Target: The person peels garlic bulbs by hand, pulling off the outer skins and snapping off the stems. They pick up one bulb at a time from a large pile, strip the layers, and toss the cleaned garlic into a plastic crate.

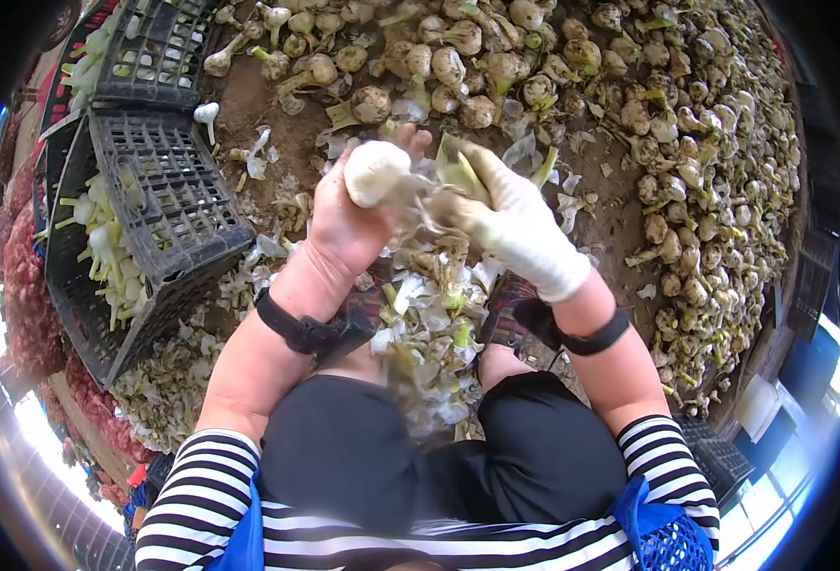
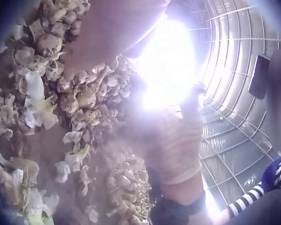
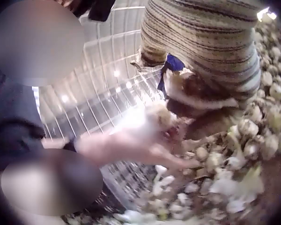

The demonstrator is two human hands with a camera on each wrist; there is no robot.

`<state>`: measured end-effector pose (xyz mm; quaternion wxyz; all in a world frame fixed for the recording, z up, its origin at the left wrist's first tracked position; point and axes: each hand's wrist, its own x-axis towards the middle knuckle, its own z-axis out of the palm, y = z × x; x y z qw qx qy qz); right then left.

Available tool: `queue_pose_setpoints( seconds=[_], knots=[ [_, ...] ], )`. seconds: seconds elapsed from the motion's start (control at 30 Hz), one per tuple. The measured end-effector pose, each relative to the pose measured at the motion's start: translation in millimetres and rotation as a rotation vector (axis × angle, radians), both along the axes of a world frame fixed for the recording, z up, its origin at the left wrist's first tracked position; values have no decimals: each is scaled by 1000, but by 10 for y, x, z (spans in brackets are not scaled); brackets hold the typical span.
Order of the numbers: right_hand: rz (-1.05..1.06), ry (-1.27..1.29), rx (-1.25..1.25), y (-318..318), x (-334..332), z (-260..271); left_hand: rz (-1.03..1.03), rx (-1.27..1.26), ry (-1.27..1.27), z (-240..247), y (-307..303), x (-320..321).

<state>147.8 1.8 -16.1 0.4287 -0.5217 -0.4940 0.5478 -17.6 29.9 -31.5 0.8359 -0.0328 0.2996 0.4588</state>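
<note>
A clean white garlic bulb [image 1: 376, 174] sits in my bare left hand [image 1: 349, 224], held between thumb and fingers. Close on its right, my right hand [image 1: 520, 224], in a pale knit glove, pinches dry garlic skins and leaf [image 1: 460, 176] with curled fingers. Loose peel blurs between the two hands. In the right wrist view the striped glove [image 3: 201, 42] fills the top, and the bulb [image 3: 160, 117] shows beyond it, blurred. Under the hands lies a heap of peeled skins [image 1: 429, 305], between the person's feet.
Unpeeled garlic bulbs [image 1: 715, 209] cover the ground ahead and to the right. On the left, black plastic crates [image 1: 168, 181] stand tilted, with white trimmed garlic [image 1: 106, 243] inside. One white bulb [image 1: 208, 114] lies beside them. Red net sacks [image 1: 30, 285] are piled at the far left.
</note>
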Motion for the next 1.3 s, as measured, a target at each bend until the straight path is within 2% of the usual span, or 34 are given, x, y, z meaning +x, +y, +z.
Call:
queue_pose_setpoints(
  seconds=[0.03, 0.07, 0.13, 0.17, 0.2, 0.27, 0.33, 0.37, 0.4, 0.47, 0.53, 0.6, 0.63, 0.67, 0.73, 0.77, 0.8, 0.87, 0.9, 0.93, 0.97, 1.0, 1.03, 1.07, 1.1, 1.13, 1.17, 1.2, 1.23, 1.27, 1.3],
  knots=[
    [50, -312, 85, 62, 17, 2, -42, 13, 20, 11, -8, 62],
    [48, -313, 83, 71, 8, 51, -84, 24, 42, 16, -23, 94],
    [515, -405, 173, 63, -75, 181, -134, 3, 26, 17, -20, 65],
    [508, -291, 348, -15, -162, 268, -118, 6, 44, 37, 8, 48],
    [641, -333, 542, -32, -134, 279, -100, 8, 63, 56, 27, 28],
    [698, -188, 369, -26, -89, 263, -65, -3, 96, 74, 71, -5],
    [357, -75, -89, -42, -114, 107, -3, -36, 157, 68, 92, -32],
    [333, -396, -61, 59, -127, 112, 19, 5, 87, -20, 99, -51],
    [328, -402, -62, 85, -173, 88, 15, 6, 81, -72, 95, -40],
    [86, -557, 531, 111, -298, -16, -5, 33, 201, -89, 80, -18],
    [39, -562, 616, 146, -378, -44, 9, 0, 251, -48, 90, 23],
    [-20, 873, -584, 223, -445, 41, 45, 4, 266, -59, 108, 10],
    [-18, 476, -207, 192, -473, -287, 38, 0, 264, -21, 94, 52],
    [-15, 476, -208, 242, -430, -253, 45, -43, 196, -64, 76, 94],
    [19, -502, 676, 341, -271, -135, 63, -52, 266, -4, 38, 214],
    [-17, -355, 524, 377, -259, -241, 36, -53, 287, 29, 54, 194],
    [-147, 316, -106, 412, -273, -111, -14, 46, 219, -82, 53, 66],
    [-237, 604, -448, 526, -142, -60, -63, 94, -178, -135, 65, -160],
    [-117, 510, -386, 521, -109, -40, -20, 2, 96, 152, 124, -152],
    [-64, 387, -346, 477, -104, -96, 1, 160, 87, 322, 176, -308],
    [29, 125, -204, 399, -95, -260, 76, 351, -245, 430, 220, -508],
    [121, -138, -70, 300, -56, -474, 88, 582, -277, 569, 211, -843],
    [213, -455, 176, 221, 75, -648, 134, 922, -219, 736, 229, -1074],
    [247, -593, 183, 236, 172, -557, -7, 918, -376, 1027, 245, -1191],
    [94, -644, 185, 298, 273, -588, 67, 941, -305, 1127, 170, -1266],
    [-59, -688, 184, 394, 365, -637, 78, 893, -279, 1089, 152, -1321],
    [-248, -799, 256, 580, 431, -464, 118, 834, -219, 959, 174, -1233],
    [-322, -919, 322, 750, 631, -562, 158, 774, -157, 789, 194, -1086],
    [-307, -1094, 100, 912, 768, -556, 117, 622, -109, 631, 212, -909],
    [-266, -1167, -128, 1121, 871, -655, 80, 470, -60, 480, 227, -725],
    [-128, -1261, -194, 1260, 929, -798, 19, 336, 49, 356, 244, -591]
  ],
)
